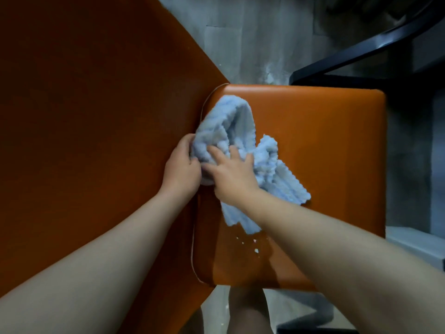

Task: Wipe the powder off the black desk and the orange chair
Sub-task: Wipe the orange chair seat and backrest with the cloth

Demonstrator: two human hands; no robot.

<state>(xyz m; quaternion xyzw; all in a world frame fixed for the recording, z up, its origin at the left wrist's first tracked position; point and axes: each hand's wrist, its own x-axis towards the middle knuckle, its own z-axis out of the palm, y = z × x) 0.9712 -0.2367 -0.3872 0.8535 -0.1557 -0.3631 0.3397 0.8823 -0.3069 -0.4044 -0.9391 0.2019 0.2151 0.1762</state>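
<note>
An orange chair fills the head view: its seat (325, 165) lies to the right and its backrest (84, 116) spreads across the left. A fluffy light blue cloth (231, 124) is bunched on the seat where it meets the backrest. My left hand (180, 169) grips the cloth's left end. My right hand (231, 177) lies on the cloth with spread fingers, pressing it onto the seat. Flecks of white powder (255, 249) sit on the seat just below the cloth.
A black desk frame (361, 51) runs across the top right above a grey floor (240, 44) dusted with some white powder. A pale ledge (414, 242) lies right of the seat. My legs show below the seat's near edge.
</note>
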